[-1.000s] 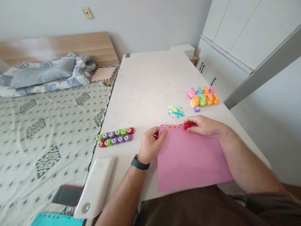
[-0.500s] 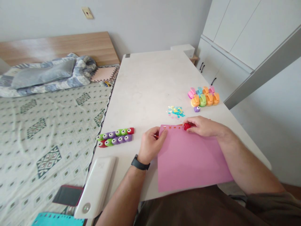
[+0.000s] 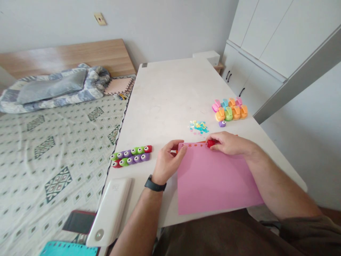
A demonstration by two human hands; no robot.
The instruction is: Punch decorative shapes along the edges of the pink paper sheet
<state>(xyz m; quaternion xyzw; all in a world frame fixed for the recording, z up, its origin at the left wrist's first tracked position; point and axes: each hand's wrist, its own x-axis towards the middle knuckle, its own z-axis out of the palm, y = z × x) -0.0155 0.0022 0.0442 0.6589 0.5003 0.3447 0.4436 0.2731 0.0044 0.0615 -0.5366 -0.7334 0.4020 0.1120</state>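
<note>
A sheet of pink paper (image 3: 215, 181) lies at the table's near edge, with a row of small punched shapes along its far edge. My left hand (image 3: 172, 160) pinches its far left corner, thumb on top. My right hand (image 3: 226, 143) is closed around a small red craft punch (image 3: 211, 143) at the paper's far edge, right of the punched shapes. A bit of orange shows behind that edge. Beyond the paper lies a pile of blue, yellow and pink paper cutouts (image 3: 199, 127).
Two rows of small craft punches (image 3: 133, 155) stand on the left. Larger coloured punches (image 3: 230, 108) and one purple punch (image 3: 222, 123) are at the right. A white oblong device (image 3: 112, 209), a phone (image 3: 79, 222) and a punched turquoise sheet (image 3: 68, 249) lie at the lower left.
My left hand and the paper's left edge have shifted slightly left. My right hand keeps the red craft punch at nearly the same place on the far edge.
</note>
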